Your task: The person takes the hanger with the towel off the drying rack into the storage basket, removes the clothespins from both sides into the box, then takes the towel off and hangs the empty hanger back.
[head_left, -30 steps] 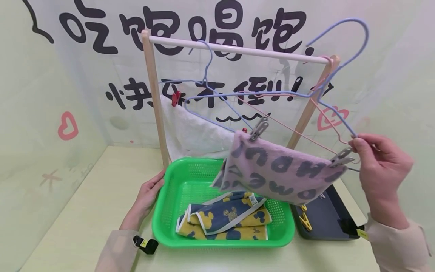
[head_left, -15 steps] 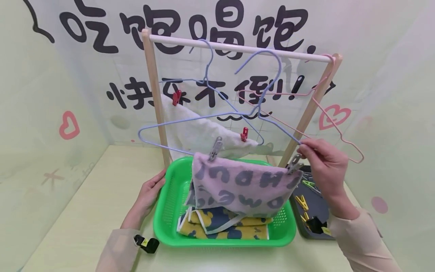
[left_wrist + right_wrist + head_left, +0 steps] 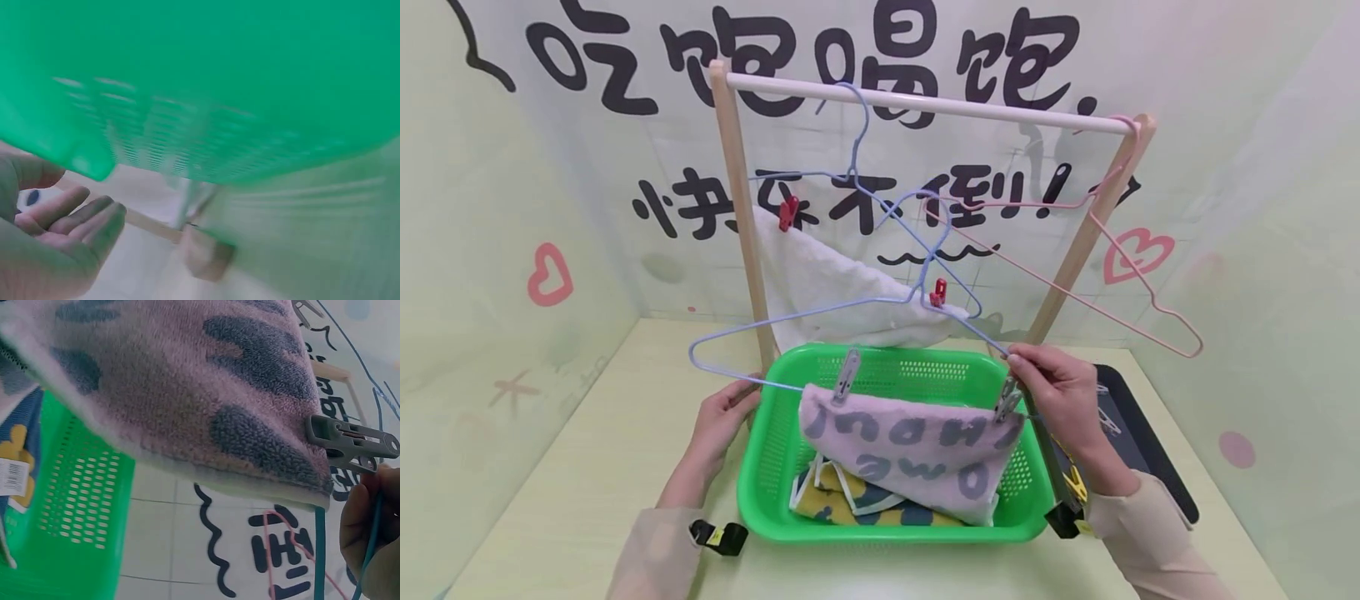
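My right hand (image 3: pixel 1060 396) pinches one shoulder of a blue wire hanger (image 3: pixel 921 287), low in front of the rack. From that hanger hangs a folded pink towel (image 3: pixel 917 446) with grey lettering, held by two grey clothespins (image 3: pixel 847 375). In the right wrist view, one clothespin (image 3: pixel 350 442) grips the towel's edge close to my fingers. Behind the towel, a green basket (image 3: pixel 895 536) contains a blue-and-yellow towel (image 3: pixel 831 504). My left hand (image 3: pixel 718 425) is at the basket's left side; in the left wrist view its fingers are loosely bent around nothing.
A wooden rack with a white bar (image 3: pixel 1000 115) stands behind the basket. On it hang a blue hanger (image 3: pixel 854 150) bearing a white towel (image 3: pixel 827 287) with red clothespins (image 3: pixel 787 214), and a pink hanger (image 3: pixel 1199 340). A dark tray (image 3: pixel 1138 437) of clothespins lies right of the basket.
My right hand has moved left and down, carrying the blue hanger and pink towel from the right side to low over the basket. My left hand stays almost still.
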Tool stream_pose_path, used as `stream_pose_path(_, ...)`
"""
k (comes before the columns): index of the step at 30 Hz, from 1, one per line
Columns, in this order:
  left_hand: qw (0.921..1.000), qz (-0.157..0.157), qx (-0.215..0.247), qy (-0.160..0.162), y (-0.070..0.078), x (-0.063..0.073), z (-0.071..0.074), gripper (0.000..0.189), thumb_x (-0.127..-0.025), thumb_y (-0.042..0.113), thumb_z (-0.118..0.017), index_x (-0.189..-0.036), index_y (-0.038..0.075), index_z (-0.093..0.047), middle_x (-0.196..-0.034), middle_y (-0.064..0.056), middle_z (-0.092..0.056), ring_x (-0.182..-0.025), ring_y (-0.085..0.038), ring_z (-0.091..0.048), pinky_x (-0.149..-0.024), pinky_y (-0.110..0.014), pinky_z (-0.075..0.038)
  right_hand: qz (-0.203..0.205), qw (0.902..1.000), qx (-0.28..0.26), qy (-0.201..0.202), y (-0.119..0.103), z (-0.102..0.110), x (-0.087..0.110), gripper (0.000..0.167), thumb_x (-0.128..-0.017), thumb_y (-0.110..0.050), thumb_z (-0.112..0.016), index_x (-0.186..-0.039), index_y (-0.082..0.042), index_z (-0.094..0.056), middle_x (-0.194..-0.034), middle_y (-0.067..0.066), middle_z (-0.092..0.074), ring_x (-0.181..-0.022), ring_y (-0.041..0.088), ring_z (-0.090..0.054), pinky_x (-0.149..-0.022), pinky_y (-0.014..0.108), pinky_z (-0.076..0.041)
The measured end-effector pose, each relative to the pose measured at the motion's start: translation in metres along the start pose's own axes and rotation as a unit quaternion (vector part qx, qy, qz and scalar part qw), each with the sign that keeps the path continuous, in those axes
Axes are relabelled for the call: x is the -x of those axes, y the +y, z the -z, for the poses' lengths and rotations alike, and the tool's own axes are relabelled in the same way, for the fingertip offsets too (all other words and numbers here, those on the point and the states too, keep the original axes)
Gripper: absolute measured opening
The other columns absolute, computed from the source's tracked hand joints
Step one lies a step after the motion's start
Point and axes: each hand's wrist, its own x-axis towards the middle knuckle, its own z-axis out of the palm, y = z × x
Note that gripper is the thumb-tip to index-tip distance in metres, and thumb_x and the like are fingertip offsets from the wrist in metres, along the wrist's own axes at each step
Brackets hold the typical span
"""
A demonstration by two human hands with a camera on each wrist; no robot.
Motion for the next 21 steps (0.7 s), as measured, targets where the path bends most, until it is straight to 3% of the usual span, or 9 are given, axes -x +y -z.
stream_pose_path(3, 0.998, -0.025, 0.058, 0.0, 0.012, 0.01, 0.004, 0.046, -0.098, 0.016, -0.051, -0.134, -0.01, -0.041, -0.123, -0.001, -0.061, -0.1, 0.008, -0.055, -0.092, -0.012, -0.043, -0.02, 0.9996, 0.01, -0.014, 0.005, -0.005, 0.007, 0.014, -0.08, 0.02, -0.06, -0.087, 0.012, -0.068, -0.068, -0.003, -0.063, -0.055, 0.004, -0.053, -0.05, 0.012, -0.044)
stream_pose_path(5, 0.9896, -0.065, 0.125, -0.03, 0.018, 0.018, 0.007, 0.046, -0.1, 0.017, -0.046, -0.132, -0.016, -0.039, -0.115, 0.003, -0.065, -0.103, 0.001, -0.059, -0.092, -0.017, -0.045, -0.03, 0.999, 0.022, -0.025, 0.008, -0.007, 0.011, 0.014, -0.08, 0.019, -0.061, -0.087, 0.01, -0.069, -0.066, 0.001, -0.063, -0.055, 0.006, -0.053, -0.05, 0.013, -0.045)
stream_pose_path(7, 0.9731, -0.105, 0.19, -0.078, 0.024, 0.026, 0.01, 0.045, -0.103, 0.019, -0.04, -0.13, -0.016, -0.042, -0.111, 0.001, -0.067, -0.105, -0.01, -0.062, -0.091, -0.023, -0.047, -0.044, 0.9979, 0.031, -0.035, 0.009, -0.01, 0.014, 0.015, -0.08, 0.018, -0.061, -0.087, 0.008, -0.069, -0.064, 0.005, -0.062, -0.053, 0.008, -0.053, -0.05, 0.014, -0.045)
stream_pose_path(10, 0.949, -0.142, 0.244, -0.14, 0.03, 0.037, 0.013, 0.042, -0.104, 0.022, -0.031, -0.123, -0.008, -0.054, -0.112, -0.008, -0.067, -0.106, -0.018, -0.062, -0.09, -0.028, -0.048, -0.064, 0.996, 0.04, -0.047, 0.011, -0.014, 0.02, 0.015, -0.08, 0.019, -0.06, -0.087, 0.008, -0.069, -0.062, 0.011, -0.061, -0.052, 0.009, -0.053, -0.049, 0.015, -0.046)
stream_pose_path(13, 0.9331, -0.151, 0.279, -0.169, 0.031, 0.045, 0.014, 0.046, -0.105, 0.022, -0.024, -0.117, -0.001, -0.061, -0.112, -0.012, -0.067, -0.105, -0.022, -0.063, -0.09, -0.031, -0.048, -0.092, 0.9932, 0.044, -0.057, 0.006, -0.018, 0.024, 0.013, -0.081, 0.019, -0.059, -0.088, 0.011, -0.068, -0.061, 0.014, -0.059, -0.051, 0.008, -0.052, -0.047, 0.017, -0.046)
stream_pose_path(18, 0.8996, -0.159, 0.355, -0.198, 0.026, 0.054, 0.016, 0.056, -0.105, 0.025, -0.015, -0.117, -0.007, -0.059, -0.109, -0.019, -0.066, -0.104, -0.028, -0.063, -0.091, -0.033, -0.048, -0.142, 0.9837, 0.064, -0.09, -0.01, -0.023, 0.026, 0.011, -0.085, 0.014, -0.058, -0.089, 0.011, -0.068, -0.06, 0.012, -0.057, -0.049, 0.007, -0.047, -0.045, 0.02, -0.043)
stream_pose_path(19, 0.8968, -0.158, 0.363, -0.198, 0.025, 0.055, 0.017, 0.056, -0.105, 0.025, -0.015, -0.117, -0.008, -0.059, -0.108, -0.019, -0.066, -0.103, -0.029, -0.063, -0.091, -0.033, -0.048, -0.147, 0.9819, 0.067, -0.098, -0.01, -0.023, 0.028, 0.011, -0.085, 0.013, -0.059, -0.089, 0.01, -0.068, -0.06, 0.011, -0.057, -0.049, 0.007, -0.047, -0.045, 0.02, -0.043)
stream_pose_path(21, 0.9043, -0.149, 0.355, -0.185, 0.023, 0.059, 0.018, 0.052, -0.105, 0.023, -0.019, -0.115, -0.006, -0.061, -0.104, -0.019, -0.068, -0.099, -0.027, -0.065, -0.089, -0.033, -0.049, -0.153, 0.9793, 0.07, -0.113, -0.008, -0.023, 0.031, 0.011, -0.086, 0.012, -0.059, -0.09, 0.01, -0.068, -0.059, 0.01, -0.056, -0.049, 0.009, -0.046, -0.044, 0.021, -0.042)
